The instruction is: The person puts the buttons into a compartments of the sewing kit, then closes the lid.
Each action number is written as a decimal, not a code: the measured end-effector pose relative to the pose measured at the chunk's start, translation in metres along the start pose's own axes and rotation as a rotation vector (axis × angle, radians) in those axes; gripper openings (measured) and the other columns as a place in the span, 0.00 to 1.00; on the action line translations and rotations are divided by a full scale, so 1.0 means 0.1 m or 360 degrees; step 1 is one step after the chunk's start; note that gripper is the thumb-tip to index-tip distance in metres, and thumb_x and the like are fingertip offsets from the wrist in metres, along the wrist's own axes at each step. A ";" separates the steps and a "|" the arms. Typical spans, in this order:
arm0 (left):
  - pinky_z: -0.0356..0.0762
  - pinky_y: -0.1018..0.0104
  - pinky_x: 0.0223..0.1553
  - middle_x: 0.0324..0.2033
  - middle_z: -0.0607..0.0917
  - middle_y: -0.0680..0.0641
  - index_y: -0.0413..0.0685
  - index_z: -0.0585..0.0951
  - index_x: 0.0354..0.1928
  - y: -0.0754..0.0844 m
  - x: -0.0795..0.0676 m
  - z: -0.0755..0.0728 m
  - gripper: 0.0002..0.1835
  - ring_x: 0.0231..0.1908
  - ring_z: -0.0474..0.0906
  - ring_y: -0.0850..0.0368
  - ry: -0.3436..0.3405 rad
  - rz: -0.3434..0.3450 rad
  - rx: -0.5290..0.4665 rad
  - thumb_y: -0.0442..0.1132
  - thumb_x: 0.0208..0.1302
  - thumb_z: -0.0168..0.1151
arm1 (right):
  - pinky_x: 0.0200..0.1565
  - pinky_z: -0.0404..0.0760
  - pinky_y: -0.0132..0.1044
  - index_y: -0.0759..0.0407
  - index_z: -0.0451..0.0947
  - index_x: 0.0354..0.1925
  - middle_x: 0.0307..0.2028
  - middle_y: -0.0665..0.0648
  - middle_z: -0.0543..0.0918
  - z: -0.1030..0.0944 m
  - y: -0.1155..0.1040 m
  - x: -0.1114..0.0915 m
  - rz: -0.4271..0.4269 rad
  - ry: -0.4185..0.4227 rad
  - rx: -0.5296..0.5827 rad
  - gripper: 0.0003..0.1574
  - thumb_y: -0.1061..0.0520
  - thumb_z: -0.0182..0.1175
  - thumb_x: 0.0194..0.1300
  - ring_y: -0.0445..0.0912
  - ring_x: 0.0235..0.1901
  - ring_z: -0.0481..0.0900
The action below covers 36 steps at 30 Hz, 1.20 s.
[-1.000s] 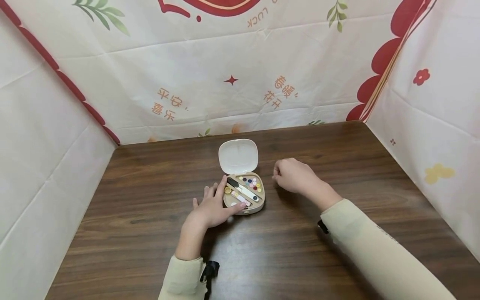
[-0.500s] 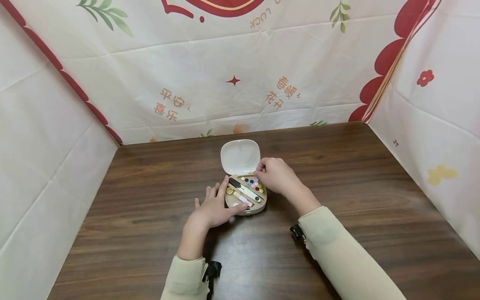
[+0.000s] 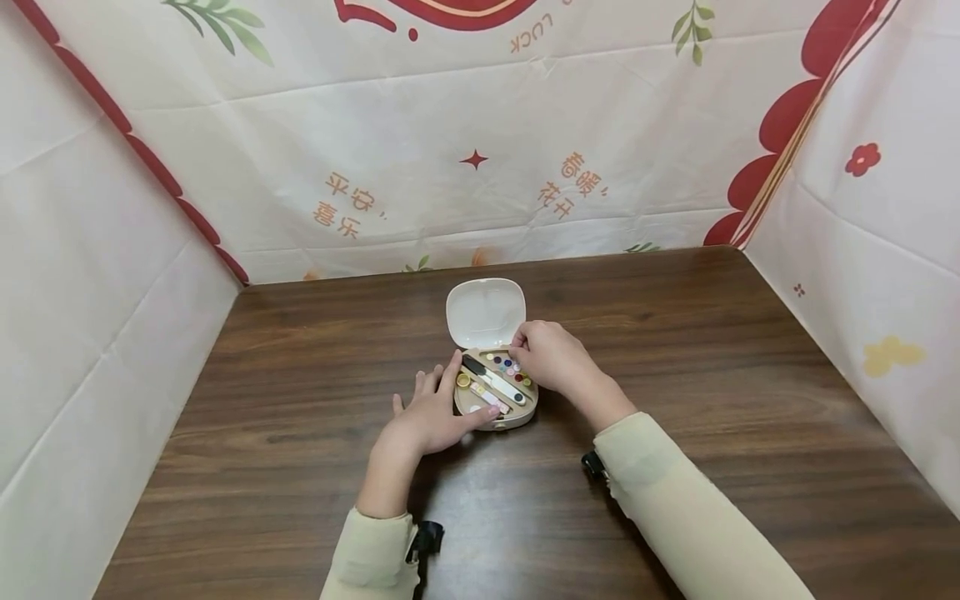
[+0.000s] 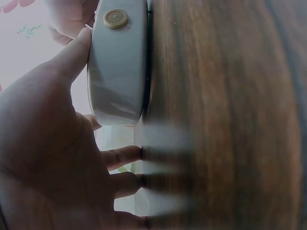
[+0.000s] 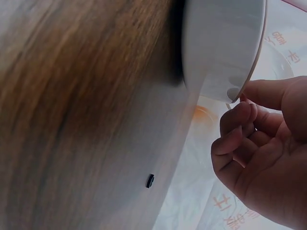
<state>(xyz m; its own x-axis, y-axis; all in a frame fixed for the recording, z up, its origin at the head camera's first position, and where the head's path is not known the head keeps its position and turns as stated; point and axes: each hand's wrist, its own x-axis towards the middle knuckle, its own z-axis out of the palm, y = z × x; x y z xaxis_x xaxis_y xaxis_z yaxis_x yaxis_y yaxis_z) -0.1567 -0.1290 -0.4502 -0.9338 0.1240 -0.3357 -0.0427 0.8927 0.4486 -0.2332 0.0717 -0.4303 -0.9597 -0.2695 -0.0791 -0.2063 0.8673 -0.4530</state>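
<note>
A small sewing box (image 3: 517, 421) stands on the table with its white lid (image 3: 486, 312) tipped back. Colourful buttons (image 3: 512, 372) fill its back-right compartment; a slim black-and-white tool (image 3: 498, 385) lies diagonally across the middle. My left hand (image 3: 423, 417) rests against the box's left side, thumb on the front rim and forefinger at the back-left edge, other fingers spread on the table. At the back-right corner is my right hand (image 3: 551, 358), fingers curled, thumb touching the rim (image 5: 247, 88). Whether anything sits between its fingertips is hidden.
A small black button-like piece (image 5: 150, 181) lies on the dark wooden table (image 3: 315, 350) beyond the box in the right wrist view. Printed white cloth (image 3: 420, 142) hangs behind the table and at both sides. The box's front carries a round clasp (image 4: 115, 18).
My right hand has moved left from the bare table to the box's back-right corner, staying there over the last half second. My left hand keeps its place against the box.
</note>
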 end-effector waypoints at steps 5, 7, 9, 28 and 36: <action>0.38 0.25 0.68 0.77 0.52 0.44 0.73 0.38 0.77 0.01 0.00 -0.01 0.57 0.78 0.40 0.41 -0.0008 -0.0003 -0.0001 0.82 0.51 0.50 | 0.30 0.73 0.38 0.49 0.79 0.28 0.28 0.49 0.81 0.00 0.00 -0.01 -0.0014 0.0002 -0.0074 0.10 0.51 0.59 0.67 0.45 0.28 0.76; 0.38 0.25 0.68 0.77 0.52 0.43 0.73 0.38 0.77 0.01 0.00 -0.01 0.57 0.78 0.40 0.41 -0.0008 -0.0002 -0.0005 0.82 0.51 0.50 | 0.30 0.73 0.37 0.49 0.80 0.28 0.27 0.49 0.81 -0.01 0.00 -0.02 -0.0014 0.0005 -0.0089 0.10 0.51 0.59 0.66 0.44 0.28 0.76; 0.38 0.25 0.68 0.77 0.52 0.43 0.73 0.38 0.77 0.02 0.00 -0.01 0.57 0.78 0.40 0.41 -0.0010 0.0001 -0.0006 0.82 0.51 0.51 | 0.30 0.73 0.38 0.49 0.80 0.27 0.27 0.49 0.81 -0.02 0.00 -0.03 -0.0021 0.0021 -0.0093 0.09 0.52 0.59 0.66 0.44 0.27 0.76; 0.39 0.26 0.68 0.77 0.52 0.44 0.72 0.38 0.78 0.00 0.00 -0.02 0.57 0.78 0.39 0.41 -0.0022 -0.0022 -0.0008 0.81 0.52 0.52 | 0.33 0.74 0.43 0.50 0.80 0.31 0.29 0.51 0.81 -0.31 0.26 -0.02 0.0022 0.0084 -0.0192 0.08 0.50 0.59 0.66 0.47 0.31 0.77; 0.38 0.26 0.69 0.77 0.52 0.44 0.74 0.37 0.77 0.01 0.01 -0.01 0.57 0.78 0.39 0.41 -0.0016 -0.0015 -0.0001 0.82 0.51 0.51 | 0.30 0.72 0.42 0.50 0.79 0.28 0.28 0.51 0.81 -0.39 0.46 -0.05 0.0039 -0.0073 -0.0335 0.08 0.54 0.58 0.64 0.47 0.28 0.76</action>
<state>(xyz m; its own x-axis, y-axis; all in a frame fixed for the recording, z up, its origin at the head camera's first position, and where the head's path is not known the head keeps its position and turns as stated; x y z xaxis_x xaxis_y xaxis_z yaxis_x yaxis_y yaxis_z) -0.1578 -0.1289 -0.4493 -0.9296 0.1198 -0.3485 -0.0519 0.8937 0.4457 -0.2452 0.1294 -0.4166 -0.9563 -0.2617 -0.1301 -0.2227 0.9408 -0.2556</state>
